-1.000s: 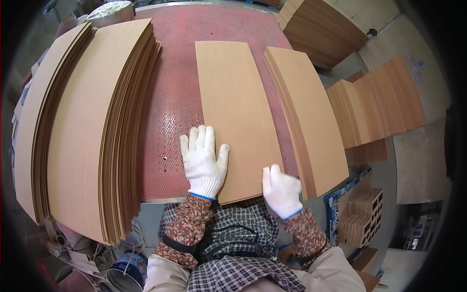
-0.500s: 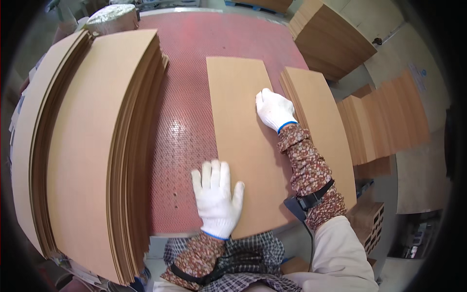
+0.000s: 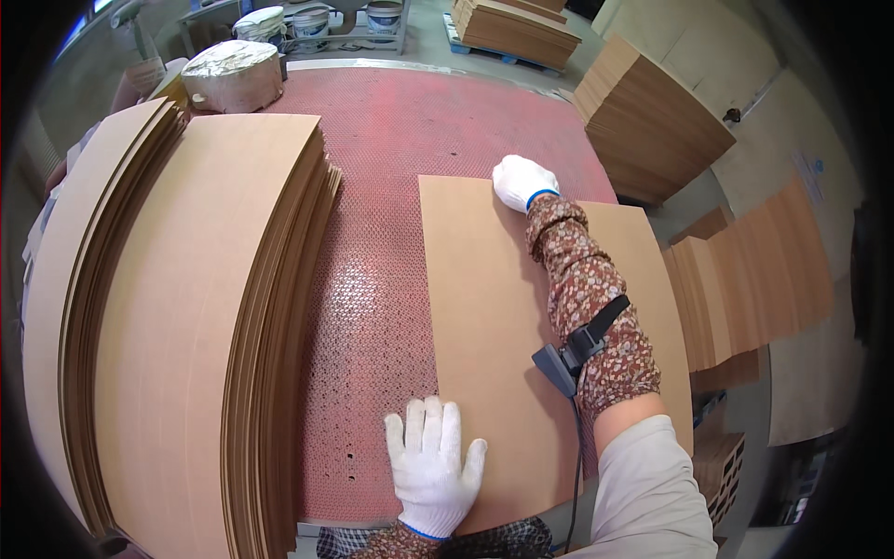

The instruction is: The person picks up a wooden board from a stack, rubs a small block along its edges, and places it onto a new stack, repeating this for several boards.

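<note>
A long light-brown wooden panel (image 3: 480, 307) lies flat in front of me. My left hand (image 3: 434, 470), in a white knit glove, rests palm down with spread fingers at the panel's near left part, partly over the tabletop. At the panel's far edge is my right hand (image 3: 524, 182), gloved alike and curled closed; whatever is inside its fingers is hidden. My right forearm wears a flowered sleeve and a strapped black device with a cable. It covers part of the panel and of the similar panels (image 3: 643, 307) to the right.
The red, hole-patterned tabletop (image 3: 363, 307) carries tall panel stacks (image 3: 186, 270) on the left. Behind them sits a foil-topped round container (image 3: 233, 74). More panel stacks (image 3: 652, 121) stand off the table's right side, and a pallet stack (image 3: 512, 33) is at the back.
The view has shifted, showing more of the far side. My right hand has moved away from me along the panel to its far edge, still closed. My left hand stays open near the panel's left edge.
</note>
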A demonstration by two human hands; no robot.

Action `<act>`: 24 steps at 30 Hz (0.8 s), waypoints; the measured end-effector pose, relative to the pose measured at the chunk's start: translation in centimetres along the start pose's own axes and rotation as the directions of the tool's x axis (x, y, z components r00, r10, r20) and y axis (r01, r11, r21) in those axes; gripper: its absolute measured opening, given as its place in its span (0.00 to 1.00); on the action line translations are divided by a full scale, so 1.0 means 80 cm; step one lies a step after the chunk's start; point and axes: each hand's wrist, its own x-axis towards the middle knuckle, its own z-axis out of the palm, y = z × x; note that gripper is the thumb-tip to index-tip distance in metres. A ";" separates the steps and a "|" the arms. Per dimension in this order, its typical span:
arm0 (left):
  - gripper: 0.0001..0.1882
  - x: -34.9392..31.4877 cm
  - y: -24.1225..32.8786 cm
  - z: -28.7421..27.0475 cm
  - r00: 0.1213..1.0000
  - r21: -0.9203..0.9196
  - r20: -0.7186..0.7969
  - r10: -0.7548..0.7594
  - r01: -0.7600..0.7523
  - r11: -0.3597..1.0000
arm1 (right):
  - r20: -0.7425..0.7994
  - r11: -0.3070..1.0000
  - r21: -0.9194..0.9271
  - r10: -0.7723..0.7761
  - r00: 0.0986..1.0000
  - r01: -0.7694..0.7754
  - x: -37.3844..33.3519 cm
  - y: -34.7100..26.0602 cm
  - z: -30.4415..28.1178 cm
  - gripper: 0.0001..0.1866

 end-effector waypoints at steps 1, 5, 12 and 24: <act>0.35 0.003 0.001 0.000 1.000 0.007 -0.006 -0.008 0.008 1.000 | 0.017 1.000 -0.017 0.002 1.000 -0.002 0.009 -0.002 -0.006 0.22; 0.35 0.014 0.011 -0.010 0.999 -0.026 -0.044 0.000 -0.002 1.000 | 0.081 0.996 -0.094 0.009 0.997 -0.002 0.017 -0.004 -0.023 0.21; 0.33 0.016 0.012 -0.015 0.995 -0.062 -0.100 0.025 -0.031 0.998 | -0.019 0.999 -0.011 0.048 0.999 -0.049 -0.062 0.002 -0.013 0.20; 0.29 0.006 0.000 0.007 0.953 0.031 -0.292 0.080 -0.074 0.997 | -0.065 0.990 0.052 0.131 0.989 -0.128 -0.334 0.003 0.050 0.20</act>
